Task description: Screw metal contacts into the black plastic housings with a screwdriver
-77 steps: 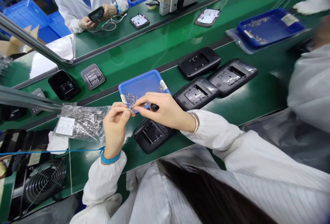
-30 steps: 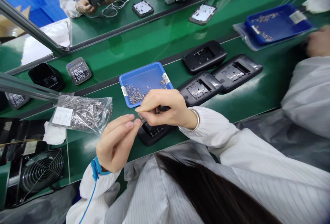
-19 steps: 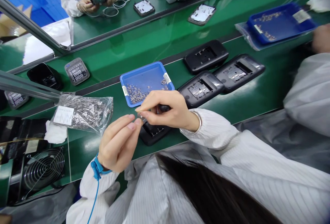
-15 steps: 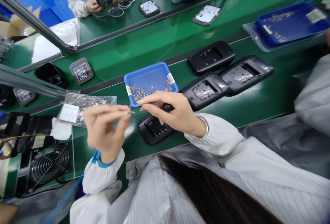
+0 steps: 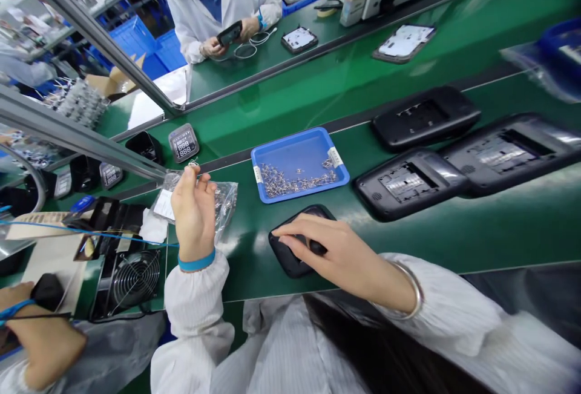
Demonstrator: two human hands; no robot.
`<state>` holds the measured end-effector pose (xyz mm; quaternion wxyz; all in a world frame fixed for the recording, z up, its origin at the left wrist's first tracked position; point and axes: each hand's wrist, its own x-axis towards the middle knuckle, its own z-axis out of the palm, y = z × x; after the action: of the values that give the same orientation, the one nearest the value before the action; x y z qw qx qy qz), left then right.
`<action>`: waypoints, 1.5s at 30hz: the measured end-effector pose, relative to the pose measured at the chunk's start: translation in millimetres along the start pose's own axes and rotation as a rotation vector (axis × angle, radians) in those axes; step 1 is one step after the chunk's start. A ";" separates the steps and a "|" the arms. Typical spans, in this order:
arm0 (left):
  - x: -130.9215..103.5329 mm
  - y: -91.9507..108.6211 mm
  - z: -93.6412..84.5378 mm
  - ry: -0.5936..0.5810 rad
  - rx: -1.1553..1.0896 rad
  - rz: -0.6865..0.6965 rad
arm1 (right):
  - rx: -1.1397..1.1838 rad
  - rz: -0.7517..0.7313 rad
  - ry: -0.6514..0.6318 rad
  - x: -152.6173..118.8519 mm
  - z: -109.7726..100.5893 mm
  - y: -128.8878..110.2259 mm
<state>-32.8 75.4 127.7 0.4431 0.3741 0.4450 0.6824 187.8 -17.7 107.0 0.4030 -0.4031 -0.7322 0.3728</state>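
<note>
My left hand (image 5: 194, 215) is raised above a clear plastic bag of small metal parts (image 5: 224, 200). Its fingertips pinch a small shiny metal part (image 5: 193, 163), too small to make out fully. My right hand (image 5: 338, 255) is curled over a black device housing (image 5: 290, 261), thumb and forefinger close together at the housing's upper left corner. From its palm sticks out the rounded black end of a tool (image 5: 318, 247); the rest is hidden by the fingers. A blue tray (image 5: 290, 155) behind the housing holds many small metal parts (image 5: 284, 183).
Several black device housings (image 5: 417, 182) lie to the right. A fan with a wire guard (image 5: 136, 279) stands at left. A metal frame post (image 5: 113, 61) slants across the upper left. Across the bench a person (image 5: 222, 13) holds a dark device; another person's arm (image 5: 49, 333) shows lower left.
My left hand has moved from beside the right hand up and away to the left, with metal in its fingertips. My right hand has come down from the tray's edge onto the housing. The view has shifted.
</note>
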 end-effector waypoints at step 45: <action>137.5 -15.3 -85.2 0.048 1.433 0.012 | -0.183 -0.078 -0.346 42.1 -2.5 -5.8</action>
<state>-150.7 184.1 101.8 0.0749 0.5605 0.7913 0.2327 173.6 18.0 125.2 0.2470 -0.3394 -0.8364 0.3525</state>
